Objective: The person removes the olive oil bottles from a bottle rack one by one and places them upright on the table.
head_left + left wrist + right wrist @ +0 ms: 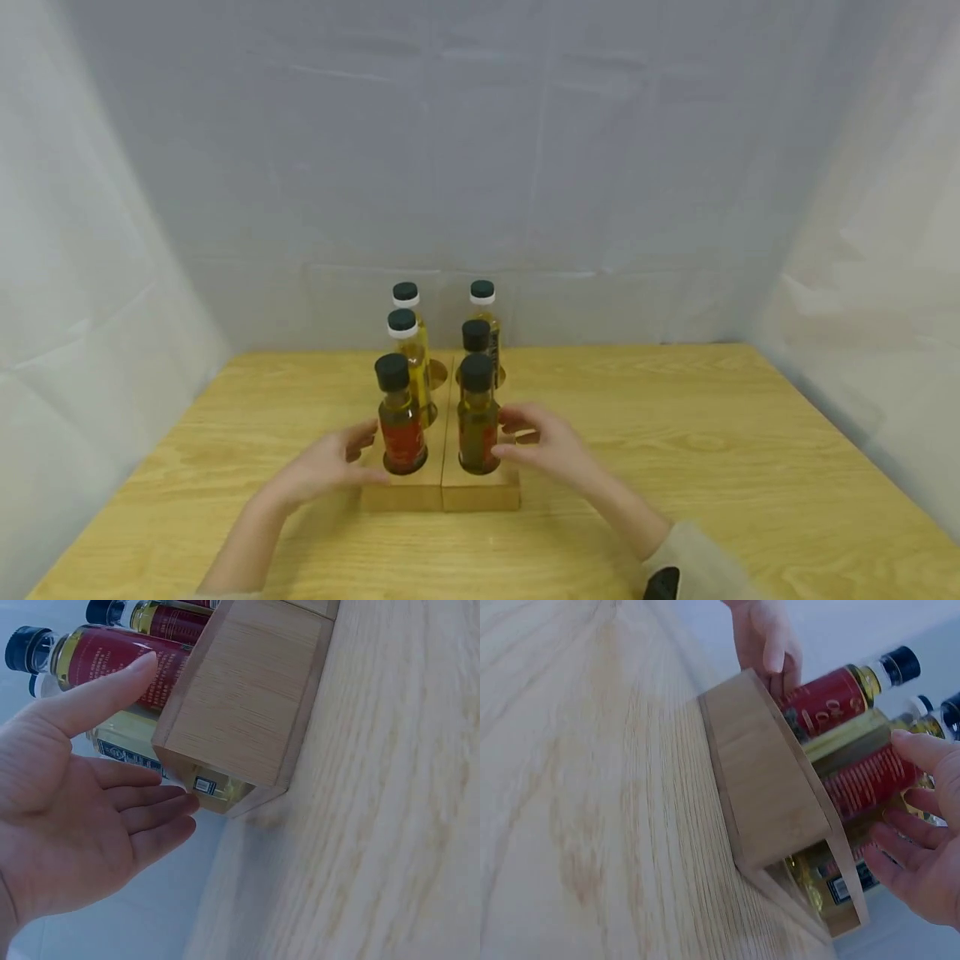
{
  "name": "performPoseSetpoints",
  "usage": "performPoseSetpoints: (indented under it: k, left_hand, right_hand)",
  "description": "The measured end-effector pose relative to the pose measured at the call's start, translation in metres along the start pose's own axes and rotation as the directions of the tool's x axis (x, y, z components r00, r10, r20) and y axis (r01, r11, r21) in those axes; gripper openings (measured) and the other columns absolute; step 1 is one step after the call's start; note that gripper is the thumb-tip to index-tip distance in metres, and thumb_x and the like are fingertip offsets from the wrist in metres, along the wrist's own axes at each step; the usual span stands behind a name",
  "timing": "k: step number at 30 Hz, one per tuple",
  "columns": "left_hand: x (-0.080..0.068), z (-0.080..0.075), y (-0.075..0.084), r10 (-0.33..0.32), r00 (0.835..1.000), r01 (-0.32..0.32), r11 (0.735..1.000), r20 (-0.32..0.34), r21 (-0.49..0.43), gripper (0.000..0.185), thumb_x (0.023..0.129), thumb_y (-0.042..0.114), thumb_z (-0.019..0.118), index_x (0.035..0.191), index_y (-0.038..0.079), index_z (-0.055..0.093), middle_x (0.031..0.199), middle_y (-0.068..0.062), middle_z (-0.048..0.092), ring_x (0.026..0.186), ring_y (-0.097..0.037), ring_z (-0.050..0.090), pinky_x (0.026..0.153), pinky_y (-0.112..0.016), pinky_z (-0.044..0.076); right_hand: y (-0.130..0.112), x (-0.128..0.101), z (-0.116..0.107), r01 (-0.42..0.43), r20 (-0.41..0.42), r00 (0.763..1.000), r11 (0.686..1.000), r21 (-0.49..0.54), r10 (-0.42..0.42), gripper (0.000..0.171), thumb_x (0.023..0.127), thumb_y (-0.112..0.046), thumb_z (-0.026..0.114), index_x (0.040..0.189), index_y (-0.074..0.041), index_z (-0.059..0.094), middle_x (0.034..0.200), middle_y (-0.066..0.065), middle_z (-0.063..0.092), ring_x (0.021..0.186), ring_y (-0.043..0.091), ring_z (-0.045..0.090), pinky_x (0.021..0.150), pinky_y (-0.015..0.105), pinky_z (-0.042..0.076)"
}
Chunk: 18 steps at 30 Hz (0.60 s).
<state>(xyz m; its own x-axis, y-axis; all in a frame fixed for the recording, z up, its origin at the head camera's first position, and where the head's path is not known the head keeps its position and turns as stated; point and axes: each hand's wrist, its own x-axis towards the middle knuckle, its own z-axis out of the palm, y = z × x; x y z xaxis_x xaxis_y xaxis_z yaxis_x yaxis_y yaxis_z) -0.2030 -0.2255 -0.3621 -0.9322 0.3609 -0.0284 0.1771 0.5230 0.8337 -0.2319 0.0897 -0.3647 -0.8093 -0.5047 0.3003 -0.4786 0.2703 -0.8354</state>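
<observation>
In the middle of the head view, two wooden blocks (441, 492) sit side by side on the table (712, 467). Six small bottles stand in round holes in them. The front left one is a bottle with a red label (401, 417). Just right of it is a bottle with a dark label (477, 417). The four bottles behind are partly hidden by these two, and their labels are too small to read.

The left hand (330, 467) is at the left side of the blocks, low in the frame. Its fingers (142, 806) are straight and spread, holding nothing. The thumb looks to be against the red-label bottle.

The right hand (551, 446) is at the right side. Its fingers (907, 840) are loose and open, right next to the bottles. I cannot tell if they touch. Both arms are cut off at the bottom edge.
</observation>
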Motion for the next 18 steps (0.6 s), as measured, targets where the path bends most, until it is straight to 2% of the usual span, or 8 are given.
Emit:
performPoseSetpoints:
  k: [5,12,18]
  left_hand:
    - [0.0,0.004,-0.002,0.018,1.0,-0.018,0.999,0.012,0.029,0.097,0.076,0.029,0.075,0.14,-0.015,0.018,0.143,-0.035,0.02,0.123,-0.056,0.03,0.102,-0.058,0.028]
    - [0.002,0.008,-0.004,0.013,1.0,-0.012,0.998,-0.012,0.066,0.098,0.075,0.031,0.076,0.141,-0.013,0.018,0.142,-0.035,0.023,0.122,-0.055,0.031,0.1,-0.059,0.03]
    - [0.002,0.009,-0.003,-0.008,1.0,0.009,0.998,-0.01,0.059,0.1,0.075,0.03,0.077,0.141,-0.014,0.016,0.143,-0.035,0.021,0.122,-0.055,0.031,0.101,-0.058,0.029]
  right_hand:
    - [-0.007,0.001,0.011,-0.018,-0.02,1.0,0.999,0.039,0.019,0.049,0.082,-0.013,0.071,0.125,0.002,0.052,0.111,0.014,0.06,0.099,0.028,0.059,0.083,0.036,0.052]
    - [-0.011,0.006,0.025,-0.063,-0.085,0.995,0.997,-0.037,0.059,0.054,0.076,-0.018,0.077,0.121,0.0,0.053,0.101,0.009,0.061,0.086,0.023,0.062,0.073,0.032,0.054]
    - [-0.01,0.008,0.034,-0.111,-0.146,0.984,0.992,-0.058,0.101,0.051,0.075,-0.023,0.079,0.117,-0.004,0.056,0.092,0.004,0.062,0.08,0.021,0.062,0.067,0.029,0.053]
